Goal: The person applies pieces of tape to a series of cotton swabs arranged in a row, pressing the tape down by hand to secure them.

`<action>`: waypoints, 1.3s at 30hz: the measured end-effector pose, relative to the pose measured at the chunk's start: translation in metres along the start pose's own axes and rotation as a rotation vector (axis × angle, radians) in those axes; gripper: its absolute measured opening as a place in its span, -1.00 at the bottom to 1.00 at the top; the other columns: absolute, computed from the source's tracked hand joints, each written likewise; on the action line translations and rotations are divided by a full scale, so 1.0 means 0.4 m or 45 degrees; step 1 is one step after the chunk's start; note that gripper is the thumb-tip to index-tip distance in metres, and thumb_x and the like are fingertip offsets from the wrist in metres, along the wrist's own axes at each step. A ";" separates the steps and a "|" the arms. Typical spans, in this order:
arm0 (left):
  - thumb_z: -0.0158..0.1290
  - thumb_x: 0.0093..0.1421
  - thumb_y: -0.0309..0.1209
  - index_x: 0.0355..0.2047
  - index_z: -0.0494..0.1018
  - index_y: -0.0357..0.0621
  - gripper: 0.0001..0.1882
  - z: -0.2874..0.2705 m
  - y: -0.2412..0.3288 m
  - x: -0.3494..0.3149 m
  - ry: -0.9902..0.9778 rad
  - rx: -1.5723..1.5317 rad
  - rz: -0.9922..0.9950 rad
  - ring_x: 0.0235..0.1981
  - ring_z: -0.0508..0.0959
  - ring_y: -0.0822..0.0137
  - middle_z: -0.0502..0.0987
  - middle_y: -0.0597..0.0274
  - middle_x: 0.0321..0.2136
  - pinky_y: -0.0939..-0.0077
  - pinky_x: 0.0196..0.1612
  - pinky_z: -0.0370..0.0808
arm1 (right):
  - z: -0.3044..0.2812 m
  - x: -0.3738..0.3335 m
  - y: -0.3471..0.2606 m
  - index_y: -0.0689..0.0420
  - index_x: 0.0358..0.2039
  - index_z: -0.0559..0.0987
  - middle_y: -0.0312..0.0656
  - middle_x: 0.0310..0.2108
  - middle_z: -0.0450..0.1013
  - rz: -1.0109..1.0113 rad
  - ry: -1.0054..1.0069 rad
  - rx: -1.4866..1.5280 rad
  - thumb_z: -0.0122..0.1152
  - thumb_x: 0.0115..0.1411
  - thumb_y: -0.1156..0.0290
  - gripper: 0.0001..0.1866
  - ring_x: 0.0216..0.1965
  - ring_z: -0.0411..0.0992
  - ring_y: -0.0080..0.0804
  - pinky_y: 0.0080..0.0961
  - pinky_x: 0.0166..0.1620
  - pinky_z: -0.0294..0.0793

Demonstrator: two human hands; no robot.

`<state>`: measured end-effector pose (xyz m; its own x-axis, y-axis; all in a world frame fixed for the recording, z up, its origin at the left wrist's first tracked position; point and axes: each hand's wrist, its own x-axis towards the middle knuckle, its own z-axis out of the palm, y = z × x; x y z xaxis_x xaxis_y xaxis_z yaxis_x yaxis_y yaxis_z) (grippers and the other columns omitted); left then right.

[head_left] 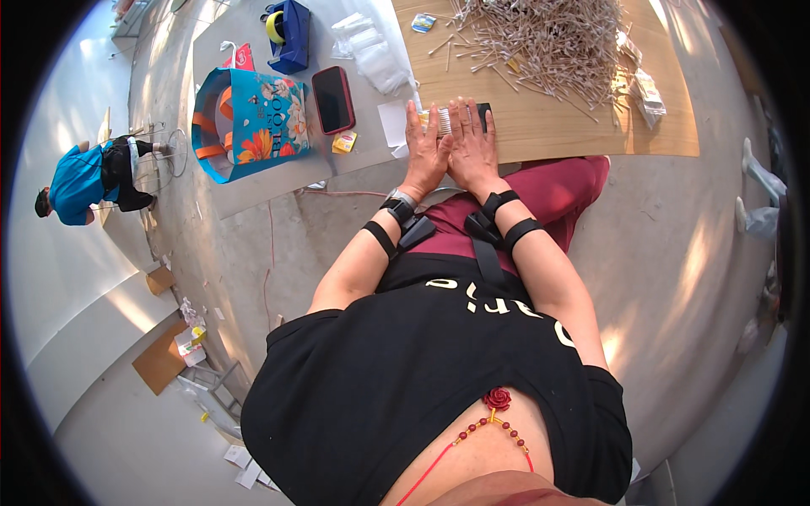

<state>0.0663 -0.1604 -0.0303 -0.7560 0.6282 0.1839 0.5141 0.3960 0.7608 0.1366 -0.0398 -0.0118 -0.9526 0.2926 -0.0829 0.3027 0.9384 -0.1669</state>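
My left hand [425, 150] and my right hand [473, 150] lie side by side at the near edge of the table, thumbs close together. Both have their fingers stretched out flat. Between the fingers shows a neat row of white cotton swabs [445, 121], partly covered by both hands. A dark, flat-looking item [484, 110] sticks out beside my right fingertips; its kind is hidden. Beyond the hands, a large loose heap of cotton swabs [548, 46] spreads over the wooden board [666, 139]. A white sheet [392, 124] lies left of my left hand.
To the left are a phone [334, 99], a small yellow packet [344, 142], a blue floral bag [270, 118], a blue tape dispenser [291, 38] and clear plastic bags [377, 59]. Crumpled packaging [648, 97] sits right of the heap. A person in blue [80, 181] is far left.
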 end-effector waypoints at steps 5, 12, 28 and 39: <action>-0.29 0.53 0.20 0.54 0.08 -0.19 -0.17 -0.003 -0.006 -0.003 -0.042 0.045 -0.004 0.58 -0.24 -0.30 -0.35 -0.38 0.56 -0.02 0.55 -0.17 | 0.006 0.005 -0.015 0.07 0.61 -0.14 -0.06 0.64 -0.27 -0.054 0.029 0.017 -0.12 0.43 0.02 -0.13 0.65 -0.41 -0.12 0.00 0.57 -0.56; -0.32 0.54 0.18 0.54 0.07 -0.18 -0.19 -0.009 0.003 0.001 -0.059 0.009 -0.024 0.59 -0.27 -0.29 -0.38 -0.38 0.56 -0.01 0.56 -0.19 | -0.003 0.009 -0.022 0.07 0.61 -0.12 -0.06 0.64 -0.24 -0.100 0.023 0.030 -0.12 0.45 0.07 -0.16 0.65 -0.38 -0.15 0.00 0.57 -0.52; -0.19 0.52 0.13 0.52 0.13 -0.19 -0.21 -0.005 -0.003 0.001 -0.026 0.041 -0.012 0.58 -0.23 -0.28 -0.29 -0.41 0.55 -0.06 0.55 -0.20 | -0.024 0.012 0.088 0.09 0.60 -0.06 -0.24 0.65 -0.22 -0.057 -0.054 -0.140 -0.17 0.37 -0.41 0.05 0.65 -0.40 -0.39 0.17 0.55 -0.61; -0.16 0.50 0.17 0.52 0.12 -0.19 -0.17 -0.001 0.004 0.002 -0.021 0.025 -0.018 0.58 -0.25 -0.31 -0.31 -0.42 0.55 -0.11 0.54 -0.19 | -0.006 0.018 0.013 0.13 0.59 -0.03 -0.18 0.64 -0.21 -0.008 -0.036 -0.214 -0.04 0.37 -0.15 -0.04 0.65 -0.39 -0.30 0.12 0.56 -0.57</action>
<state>0.0665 -0.1595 -0.0286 -0.7567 0.6332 0.1631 0.5116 0.4180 0.7507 0.1313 -0.0324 -0.0109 -0.9527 0.2831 -0.1106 0.2850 0.9585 -0.0013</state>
